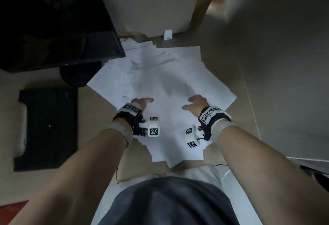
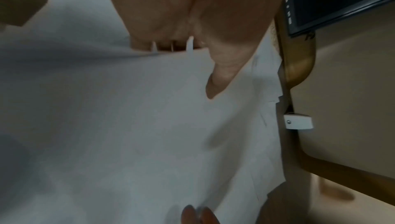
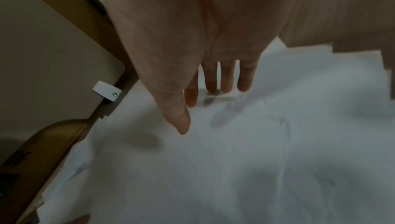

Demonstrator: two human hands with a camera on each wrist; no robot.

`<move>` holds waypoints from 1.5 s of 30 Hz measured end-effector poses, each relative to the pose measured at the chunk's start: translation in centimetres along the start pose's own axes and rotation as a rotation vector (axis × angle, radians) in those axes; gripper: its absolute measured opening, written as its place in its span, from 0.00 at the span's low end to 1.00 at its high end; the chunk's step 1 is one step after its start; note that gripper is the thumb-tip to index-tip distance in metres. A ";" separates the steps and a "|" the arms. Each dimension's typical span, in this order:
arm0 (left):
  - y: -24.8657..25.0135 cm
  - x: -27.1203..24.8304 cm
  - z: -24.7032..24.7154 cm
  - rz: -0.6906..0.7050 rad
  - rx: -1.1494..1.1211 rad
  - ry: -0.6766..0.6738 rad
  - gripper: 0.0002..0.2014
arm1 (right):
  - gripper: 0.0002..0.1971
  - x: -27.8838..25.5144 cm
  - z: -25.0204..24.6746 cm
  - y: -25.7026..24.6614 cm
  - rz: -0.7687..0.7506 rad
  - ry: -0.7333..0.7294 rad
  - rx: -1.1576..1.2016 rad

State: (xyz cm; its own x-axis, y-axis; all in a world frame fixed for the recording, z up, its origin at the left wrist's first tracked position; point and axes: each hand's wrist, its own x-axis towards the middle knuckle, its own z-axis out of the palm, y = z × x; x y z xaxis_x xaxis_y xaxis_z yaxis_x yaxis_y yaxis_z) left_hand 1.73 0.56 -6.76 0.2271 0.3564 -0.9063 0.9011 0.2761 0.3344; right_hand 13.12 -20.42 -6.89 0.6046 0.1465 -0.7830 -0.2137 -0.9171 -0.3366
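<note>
Loose paper sheets were fanned across the bench — a few were pinched by the left hand, fingers tucked under them, while the right hand was held spread above.

Both bare forearms reach forward, the left forearm and the right forearm angling inward so that the wrists sit near each other. The left grip is palm-down, its fingers tucked beneath the edge of loose white paper sheets and its thumb lying on top, pinching them. The right grip is palm-down too, fingers straight and slightly spread, thumb held apart, holding nothing.
</note>
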 end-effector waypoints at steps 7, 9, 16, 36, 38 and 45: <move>0.5 2.0 0.0 -0.115 0.006 0.161 0.46 | 0.50 3.3 -0.8 -3.0 0.131 0.125 -0.064; 0.8 1.9 0.4 -0.102 0.038 0.141 0.43 | 0.52 3.9 -0.9 -4.3 0.133 0.040 -0.016; 1.5 2.7 0.3 -0.130 -0.014 0.135 0.29 | 0.43 4.2 -0.8 -6.5 0.157 -0.044 -0.232; -0.4 1.0 3.1 0.048 -0.127 0.015 0.38 | 0.30 3.2 -1.4 -0.4 0.094 0.035 0.251; -0.1 0.5 4.3 0.102 -0.129 -0.061 0.34 | 0.30 2.6 -1.7 1.1 0.117 0.051 0.250; -2.7 -1.6 2.9 0.112 -0.062 -0.072 0.26 | 0.31 -0.4 0.3 1.4 0.048 0.054 0.139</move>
State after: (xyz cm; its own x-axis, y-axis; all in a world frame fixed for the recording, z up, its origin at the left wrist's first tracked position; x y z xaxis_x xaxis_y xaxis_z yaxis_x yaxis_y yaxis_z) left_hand -0.02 -3.34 -6.94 0.3530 0.3237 -0.8779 0.8446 0.2934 0.4478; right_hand 12.33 -21.68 -7.23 0.6308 0.0795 -0.7718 -0.3457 -0.8617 -0.3713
